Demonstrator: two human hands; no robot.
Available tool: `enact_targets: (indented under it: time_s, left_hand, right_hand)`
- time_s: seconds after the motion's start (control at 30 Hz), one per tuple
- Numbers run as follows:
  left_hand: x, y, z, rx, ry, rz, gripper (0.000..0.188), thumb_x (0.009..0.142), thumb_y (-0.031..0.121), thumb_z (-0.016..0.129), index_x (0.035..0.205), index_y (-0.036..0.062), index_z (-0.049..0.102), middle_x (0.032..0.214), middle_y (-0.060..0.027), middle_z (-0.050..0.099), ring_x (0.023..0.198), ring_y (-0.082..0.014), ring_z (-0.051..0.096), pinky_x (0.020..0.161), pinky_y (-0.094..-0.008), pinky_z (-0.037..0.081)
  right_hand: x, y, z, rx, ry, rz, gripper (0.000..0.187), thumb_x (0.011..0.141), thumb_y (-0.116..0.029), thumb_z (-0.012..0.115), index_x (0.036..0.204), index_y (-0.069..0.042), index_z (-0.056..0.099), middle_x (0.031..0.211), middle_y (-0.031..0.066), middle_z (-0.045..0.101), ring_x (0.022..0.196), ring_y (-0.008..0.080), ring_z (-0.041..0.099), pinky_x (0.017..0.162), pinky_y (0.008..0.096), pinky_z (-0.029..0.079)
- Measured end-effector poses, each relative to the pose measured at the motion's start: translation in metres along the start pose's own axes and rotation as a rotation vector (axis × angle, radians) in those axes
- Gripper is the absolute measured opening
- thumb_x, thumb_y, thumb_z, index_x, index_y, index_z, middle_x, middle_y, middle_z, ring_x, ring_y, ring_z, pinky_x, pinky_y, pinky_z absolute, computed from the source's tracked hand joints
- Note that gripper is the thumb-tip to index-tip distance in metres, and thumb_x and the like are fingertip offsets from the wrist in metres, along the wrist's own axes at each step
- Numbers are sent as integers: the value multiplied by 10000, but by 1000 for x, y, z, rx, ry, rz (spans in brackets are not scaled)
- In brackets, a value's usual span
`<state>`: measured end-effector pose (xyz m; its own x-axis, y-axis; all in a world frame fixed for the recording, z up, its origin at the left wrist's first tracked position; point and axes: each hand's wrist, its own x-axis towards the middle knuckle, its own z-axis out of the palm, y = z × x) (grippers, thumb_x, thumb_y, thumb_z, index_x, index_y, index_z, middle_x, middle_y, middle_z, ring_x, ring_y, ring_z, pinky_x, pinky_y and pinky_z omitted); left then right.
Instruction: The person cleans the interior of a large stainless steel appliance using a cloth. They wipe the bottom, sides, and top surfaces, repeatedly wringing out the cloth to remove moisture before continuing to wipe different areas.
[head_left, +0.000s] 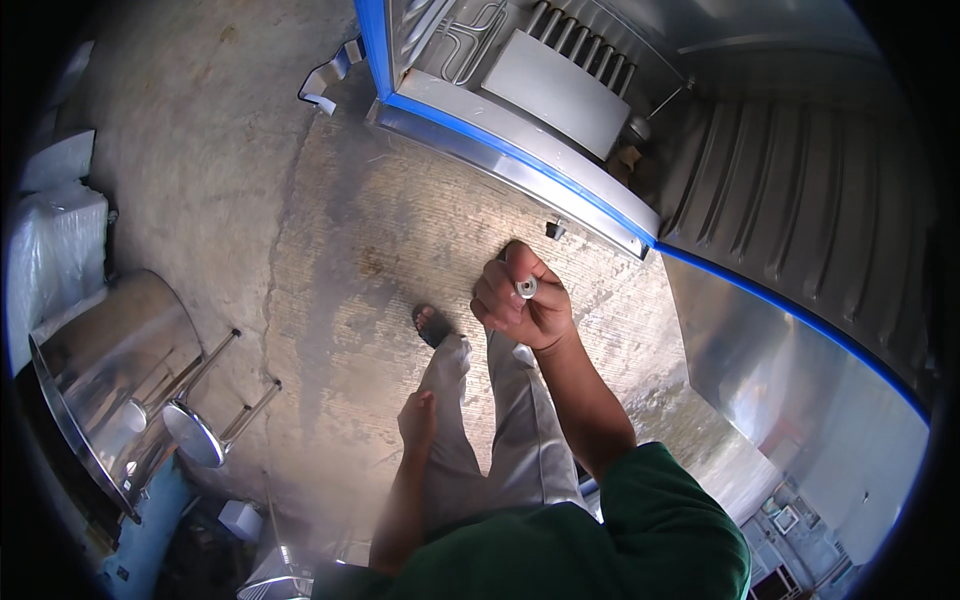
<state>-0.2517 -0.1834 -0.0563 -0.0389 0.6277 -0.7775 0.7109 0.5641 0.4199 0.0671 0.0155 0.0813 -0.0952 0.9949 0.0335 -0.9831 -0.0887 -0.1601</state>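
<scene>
My right hand (530, 303) is raised in front of me, over the floor near the cabinet's edge. Its fingers are closed around a small pale metal ring (526, 288) with a hole in the middle, like a washer or the end of a tube. The rest of that piece is hidden in the fist. Lower and to the left, my left hand (416, 418) hangs beside my thigh in grey trousers. Its fingers are mostly hidden, so whether it holds anything does not show.
Ahead stands a stainless steel cabinet (560, 160) with blue edging, with bent tubes and a metal box inside. A small dark foot (555, 230) is by its lower edge. At left are a steel stool (195, 432), a curved steel sheet (130, 340) and a plastic-wrapped stack (65, 250).
</scene>
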Motion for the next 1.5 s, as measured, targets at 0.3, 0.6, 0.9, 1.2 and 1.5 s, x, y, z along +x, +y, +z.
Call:
enact_targets:
  time_s: [0.3,0.6,0.9,1.2,1.5]
  left_hand:
    - [6,-25,-1,-66,13,12,339,1010,338,606,1151,56,733,1089,-140,765,1044,-327,730,921,-414,557]
    - [-3,-31,-6,-71,-8,-28,353,1000,349,620,1148,49,730,1091,-137,770,1045,-318,736,931,-404,558]
    - [-7,-26,-10,-152,7,-80,291,974,237,642,1133,9,730,929,-104,770,897,-197,730,862,-324,557]
    - [0,-38,3,-273,11,-52,343,1016,355,576,1007,48,729,894,-85,763,903,-273,739,894,-387,552]
    - [16,-51,7,12,-67,29,224,978,239,580,971,94,750,1117,-79,742,1047,-277,703,931,-417,564]
  right_hand:
    - [8,20,2,-201,93,102,68,1043,-146,556,1038,-78,562,832,30,521,680,154,506,645,328,430]
    - [-11,52,-73,-280,615,327,82,880,-95,491,947,-64,528,813,69,534,667,192,506,622,338,424]
    - [14,31,-124,-450,875,167,102,987,-185,542,969,-95,587,781,41,555,656,186,507,614,340,427]
    - [92,-11,-121,-963,888,21,128,1014,-151,645,1021,-23,648,829,69,643,657,146,618,595,291,502]
    - [128,-37,-101,-1024,956,18,127,995,-145,633,984,-22,660,802,65,653,640,140,627,563,291,489]
